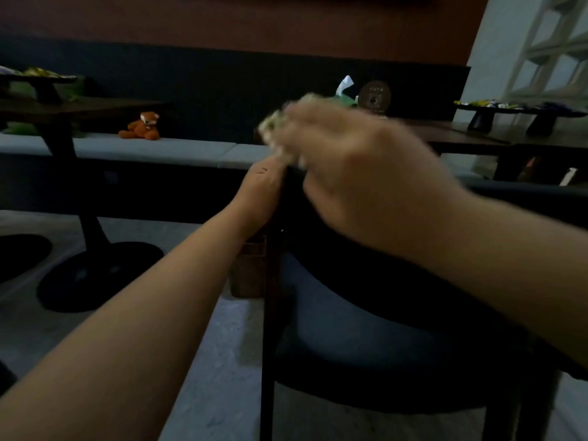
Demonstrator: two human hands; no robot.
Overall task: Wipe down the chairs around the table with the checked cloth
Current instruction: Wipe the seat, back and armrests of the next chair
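The cloth (280,135) is bunched up in my right hand (359,173). My fingers are curled round it, and it sticks out past my fingertips at the top of the chair (350,329). My right hand and the cloth look smeared, so I cannot make out the checks well.

My left hand (259,192) is just below and to the left of the cloth. It rests on the top edge of the chair back. I cannot tell if its fingers are curled round the edge or lying flat, because they are hidden behind the dark wood.

The chair is under both my hands. It has a dark frame and a dark round seat, and the seat is below my right arm.

Past my right hand there is a dark table (461,135) with a white tissue (345,84) sticking up on it. Far off to the left of my left hand, a small orange toy fox (143,125) sits on a long grey bench (159,148). Another table (63,108) stands on a round black foot, left of my left arm.
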